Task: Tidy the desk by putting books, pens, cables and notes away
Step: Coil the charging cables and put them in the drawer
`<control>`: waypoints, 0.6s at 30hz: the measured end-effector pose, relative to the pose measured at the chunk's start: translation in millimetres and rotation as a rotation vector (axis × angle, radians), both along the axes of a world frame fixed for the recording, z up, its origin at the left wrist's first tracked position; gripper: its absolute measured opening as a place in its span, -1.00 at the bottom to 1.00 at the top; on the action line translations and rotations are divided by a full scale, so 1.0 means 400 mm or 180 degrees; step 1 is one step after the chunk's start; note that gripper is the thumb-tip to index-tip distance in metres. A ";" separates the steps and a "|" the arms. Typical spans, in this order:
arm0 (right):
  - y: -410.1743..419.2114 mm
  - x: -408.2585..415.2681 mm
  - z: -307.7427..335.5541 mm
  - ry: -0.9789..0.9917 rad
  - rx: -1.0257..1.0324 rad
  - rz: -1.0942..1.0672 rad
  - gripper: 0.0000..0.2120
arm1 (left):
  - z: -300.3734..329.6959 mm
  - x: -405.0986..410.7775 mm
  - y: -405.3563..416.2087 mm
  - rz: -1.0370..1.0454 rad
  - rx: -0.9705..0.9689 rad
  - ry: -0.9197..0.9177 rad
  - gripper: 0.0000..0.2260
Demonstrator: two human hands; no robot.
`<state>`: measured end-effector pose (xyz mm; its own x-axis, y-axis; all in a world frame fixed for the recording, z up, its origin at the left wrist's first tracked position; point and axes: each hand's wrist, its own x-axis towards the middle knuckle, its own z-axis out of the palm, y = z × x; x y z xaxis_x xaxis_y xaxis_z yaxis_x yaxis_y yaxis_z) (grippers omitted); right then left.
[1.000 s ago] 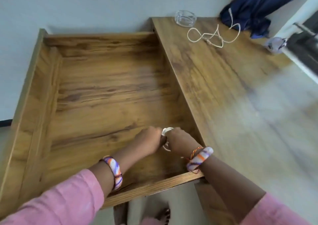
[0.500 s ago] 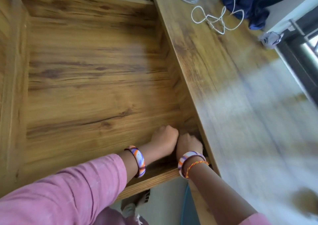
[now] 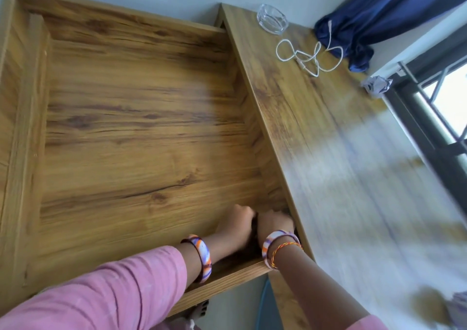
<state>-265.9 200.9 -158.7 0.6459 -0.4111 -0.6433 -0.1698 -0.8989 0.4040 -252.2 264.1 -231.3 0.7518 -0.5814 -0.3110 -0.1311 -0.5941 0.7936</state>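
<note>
Wooden drawer (image 3: 131,127) open beside desk (image 3: 328,153). White cable (image 3: 309,57) loose on desk's far end, near glass dish (image 3: 272,19). Left hand (image 3: 237,222) and right hand (image 3: 274,225) curled, touching, in drawer's near right corner; contents hidden.

drawer (image 3: 141,132): floor open | desk (image 3: 316,132): cable (image 3: 309,57), glass dish (image 3: 272,18) at back

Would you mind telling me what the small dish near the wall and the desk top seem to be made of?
The dish looks like clear glass: see-through with thick, bright-edged walls, though clear plastic is possible. The desk top shows brown wood grain with a glossy sheen reflecting window light, likely laminate or varnished wood.
</note>
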 end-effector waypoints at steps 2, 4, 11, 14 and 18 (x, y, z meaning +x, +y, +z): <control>0.004 -0.004 0.012 -0.0042 0.0076 -0.0242 -0.74 | 0.005 0.016 0.014 -0.0146 -0.0060 0.0066 -0.80; 0.007 -0.008 0.028 -0.0099 0.0126 -0.0344 -0.76 | 0.018 0.031 0.025 -0.0397 -0.0006 0.0135 -0.76; 0.000 -0.027 0.122 -0.0772 0.0418 -0.0370 -0.78 | 0.067 0.079 0.074 -0.0987 0.0283 -0.0008 -0.79; -0.029 -0.032 0.137 -0.1192 0.0747 -0.0612 -0.74 | 0.093 0.102 0.091 -0.1085 0.0303 -0.0066 -0.83; -0.067 -0.042 0.157 -0.1844 0.1189 -0.0889 -0.69 | 0.118 0.120 0.095 -0.1102 0.0377 -0.0193 -0.75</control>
<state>-282.8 174.0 -95.8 0.8276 -0.4302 -0.3606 -0.5051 -0.8510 -0.1439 -204.0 302.0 -184.2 0.5361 -0.7672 -0.3522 -0.3851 -0.5935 0.7067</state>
